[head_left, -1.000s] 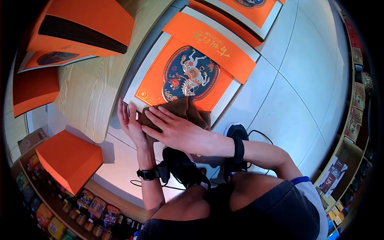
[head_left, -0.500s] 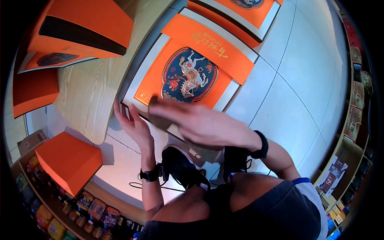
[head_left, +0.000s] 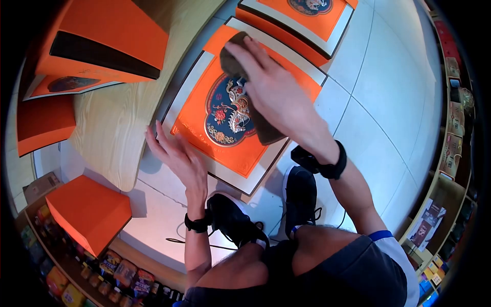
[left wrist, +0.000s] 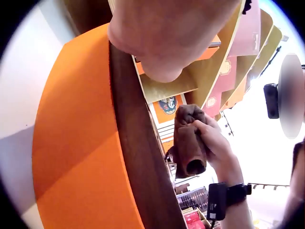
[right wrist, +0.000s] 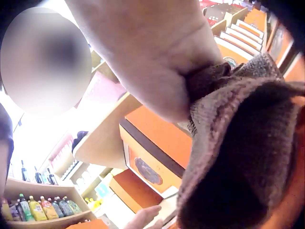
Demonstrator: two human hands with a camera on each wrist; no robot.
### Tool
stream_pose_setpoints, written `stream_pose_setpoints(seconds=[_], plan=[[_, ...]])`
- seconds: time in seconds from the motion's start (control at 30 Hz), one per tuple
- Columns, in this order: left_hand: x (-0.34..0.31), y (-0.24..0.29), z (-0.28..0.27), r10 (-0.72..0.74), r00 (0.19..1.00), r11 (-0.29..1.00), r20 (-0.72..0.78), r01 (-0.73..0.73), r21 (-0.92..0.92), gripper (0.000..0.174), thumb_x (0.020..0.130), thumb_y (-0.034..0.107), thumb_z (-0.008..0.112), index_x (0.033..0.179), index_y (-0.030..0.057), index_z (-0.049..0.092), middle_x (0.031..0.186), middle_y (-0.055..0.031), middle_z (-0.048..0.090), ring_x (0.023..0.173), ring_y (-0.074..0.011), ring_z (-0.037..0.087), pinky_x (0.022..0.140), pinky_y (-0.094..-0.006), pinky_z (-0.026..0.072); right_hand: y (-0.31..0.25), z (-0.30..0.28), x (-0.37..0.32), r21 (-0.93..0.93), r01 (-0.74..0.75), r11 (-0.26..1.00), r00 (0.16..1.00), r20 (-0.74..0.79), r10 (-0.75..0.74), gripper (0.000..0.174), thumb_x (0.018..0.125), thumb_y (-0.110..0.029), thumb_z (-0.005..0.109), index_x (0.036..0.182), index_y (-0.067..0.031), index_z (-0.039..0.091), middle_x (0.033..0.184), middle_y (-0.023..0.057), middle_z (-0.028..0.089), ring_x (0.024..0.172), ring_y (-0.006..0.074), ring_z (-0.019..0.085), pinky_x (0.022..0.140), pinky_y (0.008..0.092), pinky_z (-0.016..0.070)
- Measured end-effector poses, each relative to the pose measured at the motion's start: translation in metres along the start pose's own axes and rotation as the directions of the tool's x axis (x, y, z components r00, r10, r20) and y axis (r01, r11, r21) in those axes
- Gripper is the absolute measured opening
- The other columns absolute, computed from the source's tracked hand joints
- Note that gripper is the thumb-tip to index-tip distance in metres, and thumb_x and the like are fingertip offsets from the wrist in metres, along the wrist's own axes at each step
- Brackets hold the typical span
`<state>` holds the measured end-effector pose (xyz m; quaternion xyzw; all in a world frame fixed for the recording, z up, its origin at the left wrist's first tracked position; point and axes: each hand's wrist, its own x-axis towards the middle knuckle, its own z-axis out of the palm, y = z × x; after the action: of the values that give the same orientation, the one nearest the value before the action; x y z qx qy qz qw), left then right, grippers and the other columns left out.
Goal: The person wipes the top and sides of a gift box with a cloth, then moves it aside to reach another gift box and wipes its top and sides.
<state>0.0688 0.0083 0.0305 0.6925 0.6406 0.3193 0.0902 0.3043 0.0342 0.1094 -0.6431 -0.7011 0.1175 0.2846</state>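
Observation:
An orange gift box [head_left: 238, 161] with a white border and a dark blue horse medallion lies on the floor in front of the person's shoes. Over its lid, the right hand [head_left: 284, 100] holds a folded brown cloth [head_left: 267, 134], which covers part of the medallion. In the left wrist view the right thumb and fingers grip that cloth [left wrist: 187, 143]; the right wrist view shows its loose, open fold [right wrist: 228, 119]. The left hand [head_left: 179, 158], empty with fingers spread, is at the box's near left edge.
Another orange box [head_left: 286, 33] lies just beyond. A wooden table [head_left: 112, 125] on the left carries more orange boxes [head_left: 110, 30]. A plain orange box [head_left: 89, 210] stands above a shelf of packaged goods [head_left: 125, 266]. Shelving [head_left: 450, 148] lines the right side.
The right hand has swept the cloth from the box's near edge up and across to its far part. The left hand has shifted slightly to the right, fingers spread.

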Motion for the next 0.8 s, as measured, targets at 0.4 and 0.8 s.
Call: stream_pose_setpoints(seconds=[0.4, 0.8], plan=[[0.010, -0.008, 0.016, 0.089, 0.994, 0.995, 0.061, -0.091, 0.041, 0.045, 0.111, 0.015, 0.047, 0.151, -0.0033, 0.045, 0.158, -0.0221, 0.047, 0.154, -0.0438, 0.032, 0.127, -0.0581, 0.0186, 0.017, 0.063, -0.009, -0.164, 0.153, 0.974, 0.985, 0.103, -0.138, 0.074, 0.087, -0.005, 0.068, 0.155, 0.0043, 0.039, 0.150, 0.0386, 0.047, 0.147, 0.0530, 0.040, 0.121, 0.0617, 0.0325], [0.011, -0.009, 0.020, 0.077, 0.997, 0.994, -0.004, -0.076, 0.082, 0.047, 0.108, 0.021, 0.056, 0.148, -0.0031, 0.050, 0.152, -0.0225, 0.053, 0.151, -0.0419, 0.038, 0.126, -0.0596, 0.0178, -0.003, 0.065, -0.022, -0.210, 0.172, 0.962, 0.972, 0.195, -0.132, 0.069, 0.091, -0.002, 0.060, 0.156, -0.0001, 0.039, 0.157, 0.0336, 0.042, 0.152, 0.0463, 0.035, 0.127, 0.0556, 0.0264]])
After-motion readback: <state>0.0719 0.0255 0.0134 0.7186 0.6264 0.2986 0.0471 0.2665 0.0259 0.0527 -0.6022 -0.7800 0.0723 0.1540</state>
